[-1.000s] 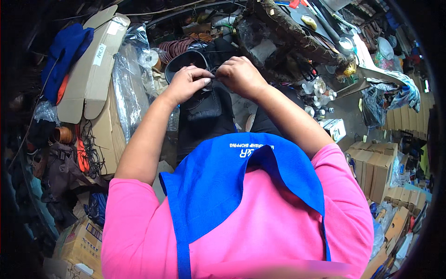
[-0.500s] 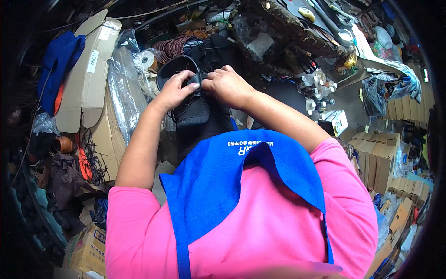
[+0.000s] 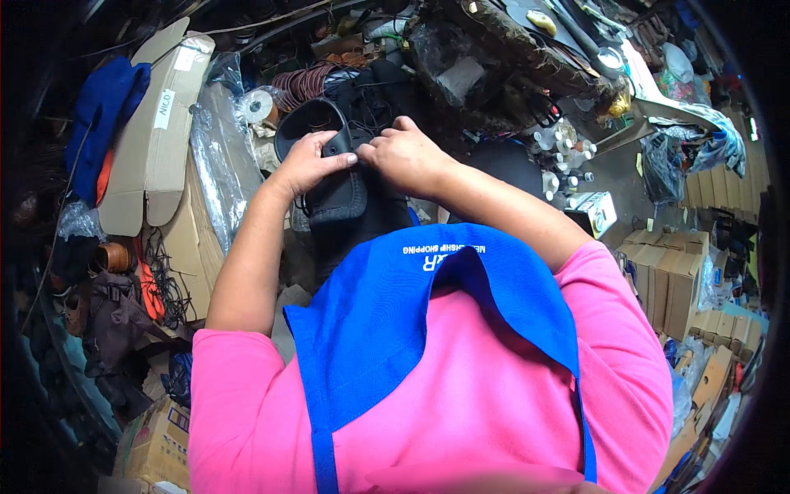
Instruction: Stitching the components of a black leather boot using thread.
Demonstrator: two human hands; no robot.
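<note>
A black shoe [image 3: 339,202] lies on my dark-clad lap, its opening facing away from me and its lower part edged with a line of stitching. My left hand [image 3: 309,165] grips the shoe by the opening's rim, fingers over the edge and thumb stretched along the near side toward the right. Close beside that thumb, my right hand [image 3: 407,160] is closed in a pinch at the shoe's right edge. What sits between its fingertips is too small to make out. Thin dark strands lie about the shoe and above my right hand.
Left of the shoe stand a white thread spool [image 3: 257,105], clear plastic sheeting [image 3: 220,160] and a folded cardboard piece [image 3: 164,140]. Brown cord [image 3: 298,86] lies coiled behind it. To the right are several white-capped bottles [image 3: 564,152], a white box [image 3: 594,212] and stacked cardboard [image 3: 658,276].
My left thumb has straightened and slid a little along the shoe, baring a small round spot on its side. The shoe's rim has tilted slightly. My right hand stays pinched in nearly the same place.
</note>
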